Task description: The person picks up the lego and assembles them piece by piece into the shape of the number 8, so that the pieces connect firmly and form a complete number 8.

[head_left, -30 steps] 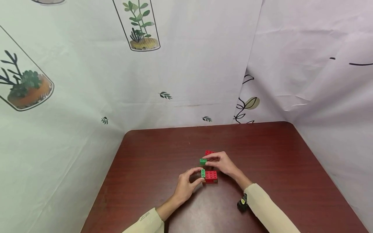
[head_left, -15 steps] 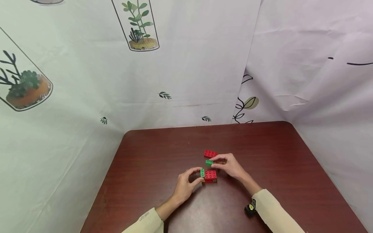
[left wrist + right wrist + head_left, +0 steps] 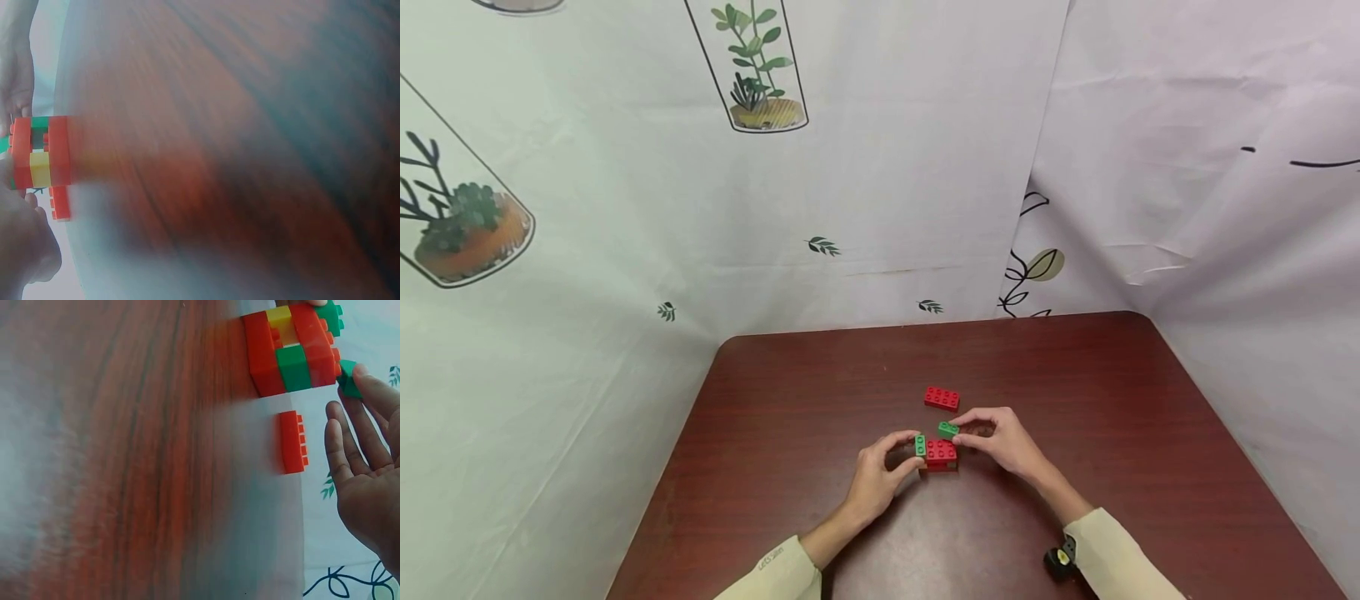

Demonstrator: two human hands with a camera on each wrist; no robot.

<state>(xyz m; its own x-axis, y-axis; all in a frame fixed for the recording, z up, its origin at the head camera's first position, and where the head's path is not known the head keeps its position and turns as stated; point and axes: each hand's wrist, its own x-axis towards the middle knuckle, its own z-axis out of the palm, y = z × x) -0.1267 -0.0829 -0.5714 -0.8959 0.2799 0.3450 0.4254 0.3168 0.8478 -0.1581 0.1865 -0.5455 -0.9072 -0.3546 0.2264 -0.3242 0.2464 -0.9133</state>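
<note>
Near the middle of a reddish-brown table (image 3: 797, 417): a stack of toy bricks (image 3: 941, 454), worked from both sides

With the stack taken as the centre of the dial in the head view, the left hand (image 3: 872, 483) lies at 8 o'clock. Its thumb and forefinger, parted only by the piece between them, pinch the seated green brick (image 3: 920, 446) on the 9 o'clock end of the stack's top. The right hand (image 3: 1003, 442) lies at 3 o'clock, its thumb and fingertips nearly together on the held green brick (image 3: 948, 430). That piece, at 1 o'clock, is turned at a slant by the top's far edge; whether it touches the stack cannot be told. As the right wrist view shows, the other fingers of this hand are loosely bent, apart from the brick.

Between the upper red brick (image 3: 315, 347) and the lower red brick (image 3: 262, 356) sit a yellow brick (image 3: 40, 169), towards 9 o'clock, and a lower green brick (image 3: 293, 368), towards 3 o'clock, with a gap separating them. At 12 o'clock a loose red brick (image 3: 942, 398) rests studs up on the table, apart from the stack. Pale sleeves (image 3: 1123, 554) enter from 7 and 5 o'clock; a black device (image 3: 1059, 562) shows beside the right cuff. Beyond the table's 12 o'clock edge hangs white sheeting (image 3: 895, 167) printed with plants.
</note>
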